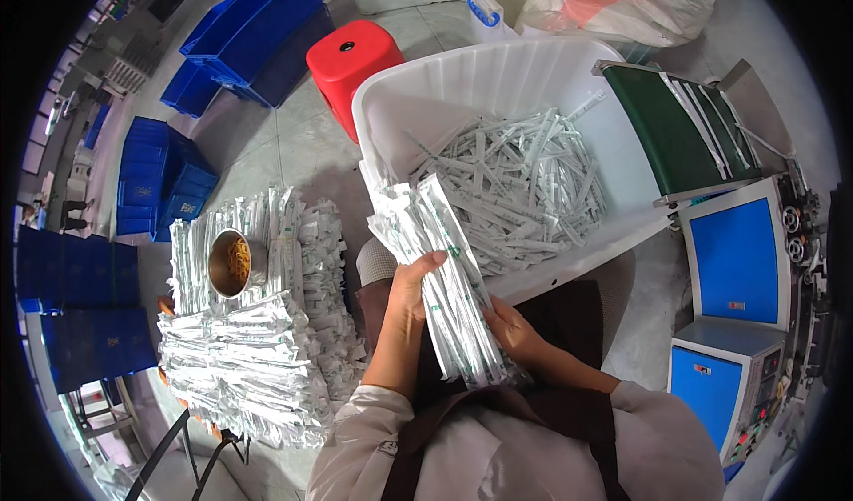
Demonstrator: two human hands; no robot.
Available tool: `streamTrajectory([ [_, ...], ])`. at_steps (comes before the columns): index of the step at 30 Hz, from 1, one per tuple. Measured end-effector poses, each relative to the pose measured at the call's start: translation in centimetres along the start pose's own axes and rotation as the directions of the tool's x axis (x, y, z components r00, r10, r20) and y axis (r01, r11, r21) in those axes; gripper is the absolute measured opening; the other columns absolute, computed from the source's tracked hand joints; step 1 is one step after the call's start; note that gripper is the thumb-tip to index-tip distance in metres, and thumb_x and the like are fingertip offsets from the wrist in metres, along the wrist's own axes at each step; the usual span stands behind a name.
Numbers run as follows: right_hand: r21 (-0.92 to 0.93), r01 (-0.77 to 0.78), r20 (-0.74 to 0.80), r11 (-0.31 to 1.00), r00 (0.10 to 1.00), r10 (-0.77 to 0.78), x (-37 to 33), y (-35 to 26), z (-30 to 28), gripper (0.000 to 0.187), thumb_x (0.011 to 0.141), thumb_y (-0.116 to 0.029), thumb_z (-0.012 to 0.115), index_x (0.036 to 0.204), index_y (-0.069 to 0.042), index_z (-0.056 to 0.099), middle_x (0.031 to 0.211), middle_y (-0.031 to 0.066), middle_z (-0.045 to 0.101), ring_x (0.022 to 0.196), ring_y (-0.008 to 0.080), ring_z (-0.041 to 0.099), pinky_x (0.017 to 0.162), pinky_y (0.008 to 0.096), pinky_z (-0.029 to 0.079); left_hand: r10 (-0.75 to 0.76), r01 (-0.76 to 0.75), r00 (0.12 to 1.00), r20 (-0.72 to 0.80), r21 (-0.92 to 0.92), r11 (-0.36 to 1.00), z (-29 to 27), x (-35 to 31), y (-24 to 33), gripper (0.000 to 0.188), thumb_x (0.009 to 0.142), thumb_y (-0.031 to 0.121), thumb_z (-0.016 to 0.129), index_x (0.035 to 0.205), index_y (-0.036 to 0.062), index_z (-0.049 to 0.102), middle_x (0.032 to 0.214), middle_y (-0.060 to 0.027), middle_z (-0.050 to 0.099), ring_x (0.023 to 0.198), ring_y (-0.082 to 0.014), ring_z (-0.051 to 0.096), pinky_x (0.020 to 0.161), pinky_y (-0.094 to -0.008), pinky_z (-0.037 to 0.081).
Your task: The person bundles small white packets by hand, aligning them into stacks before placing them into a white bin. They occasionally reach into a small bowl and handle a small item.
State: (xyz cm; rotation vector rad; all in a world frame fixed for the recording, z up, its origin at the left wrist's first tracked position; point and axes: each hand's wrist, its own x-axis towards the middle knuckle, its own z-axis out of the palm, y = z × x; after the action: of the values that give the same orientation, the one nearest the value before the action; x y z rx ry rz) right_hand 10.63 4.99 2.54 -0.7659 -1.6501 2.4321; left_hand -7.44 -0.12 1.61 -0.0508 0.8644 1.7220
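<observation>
Both my hands hold one bundle of long white sealed packets (444, 283) over my lap. My left hand (411, 286) grips the bundle's left side near its middle. Under the lower end sits my right hand (514, 330), its fingers curled around the stack. The bundle's top fans out toward a large white plastic tub (426, 101). Inside the tub lies a loose heap of the same packets (524, 190).
Bundled packets are piled at my left (258, 359), with a metal cup of rubber bands (229, 263) on top. A green conveyor belt (680, 132) on a blue and white machine (737, 270) feeds the tub. A red stool (351, 57) and blue crates (253, 30) stand behind.
</observation>
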Motion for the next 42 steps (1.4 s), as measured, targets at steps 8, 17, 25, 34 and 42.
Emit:
streamTrajectory([
  [8,0.054,0.216,-0.410,0.975,0.895,-0.176,0.5,-0.7,1.5,0.024,0.091,-0.014,0.046,0.109,0.001,0.048,0.086,0.0097,0.059,0.078,0.0145,0.057,0.073,0.0280,0.047,0.050,-0.045,0.998,0.044,-0.109,0.993,-2.7,-3.1,0.0,0.042,0.065,0.011,0.065,0.101,-0.0065,0.052,0.088,-0.0130,0.058,0.080,-0.0223,0.058,0.070,-0.0316,0.050],
  [17,-0.399,0.313,0.144,0.862,0.950,-0.278,6.5,-6.2,0.2,0.076,0.075,-0.027,0.070,0.131,0.003,0.029,0.134,0.0221,0.033,0.121,0.0287,0.038,0.098,0.0408,0.033,0.307,-0.316,0.931,-0.197,-0.012,0.949,-1.0,-5.6,3.3,0.043,0.063,0.005,0.060,0.104,-0.0032,0.051,0.087,-0.0135,0.058,0.077,-0.0245,0.059,0.070,-0.0363,0.051],
  [25,-0.177,-0.427,0.555,0.887,0.701,0.448,2.2,-3.0,4.9,0.073,0.068,-0.015,0.072,0.128,-0.003,0.034,0.111,0.0068,0.051,0.108,0.0188,0.047,0.093,0.0320,0.037,0.115,-0.029,0.936,0.333,-0.250,0.968,-1.1,-8.9,4.3,0.056,0.060,0.010,0.071,0.110,-0.0013,0.050,0.089,-0.0150,0.058,0.089,-0.0301,0.058,0.082,-0.0420,0.045],
  [34,-0.493,0.522,0.365,0.696,0.850,-0.379,10.7,-11.4,8.3,0.073,0.069,-0.030,0.074,0.127,-0.001,0.040,0.128,0.0147,0.045,0.123,0.0274,0.039,0.099,0.0362,0.031,0.192,-0.129,0.957,0.219,-0.273,0.953,-5.4,-8.3,2.8,0.050,0.058,0.011,0.072,0.100,-0.0011,0.048,0.075,-0.0107,0.054,0.069,-0.0244,0.058,0.066,-0.0354,0.049],
  [42,-0.454,0.681,0.842,0.574,0.538,0.028,16.3,-13.0,15.4,0.019,0.081,-0.013,0.053,0.082,0.002,0.064,0.082,0.0148,0.065,0.076,0.0271,0.063,0.069,0.0315,0.049,0.241,0.101,0.763,0.600,-0.478,0.872,-5.7,-8.7,2.7,0.086,0.052,0.022,0.083,0.124,0.0001,0.040,0.116,-0.0153,0.050,0.098,-0.0274,0.056,0.088,-0.0383,0.045],
])
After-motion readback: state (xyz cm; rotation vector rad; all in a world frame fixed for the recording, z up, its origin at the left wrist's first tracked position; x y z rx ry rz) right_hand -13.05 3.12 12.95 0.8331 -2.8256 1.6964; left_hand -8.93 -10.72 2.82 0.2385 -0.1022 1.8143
